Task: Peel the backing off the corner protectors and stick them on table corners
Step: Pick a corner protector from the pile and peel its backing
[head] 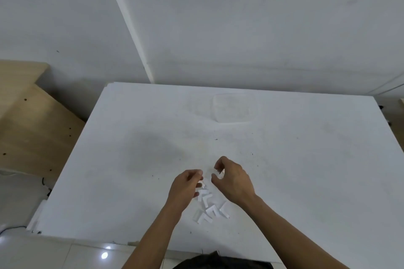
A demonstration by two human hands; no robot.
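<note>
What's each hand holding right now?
Left hand: closed, pinching a small white piece, likely a corner protector or its backing.
Right hand: fingers curled in a pinch; a small pale bit at the fingertips, what it is cannot be told.

pile of corner protectors (209,208): top pieces hidden behind the left hand (185,185)
piece between fingertips: pale, blurred, too small to tell
forearms: cut off below the pile by the bottom edge

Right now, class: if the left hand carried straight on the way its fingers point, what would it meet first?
Probably the right hand: the left hand points right across a small gap towards it, though depth is unclear.
</note>
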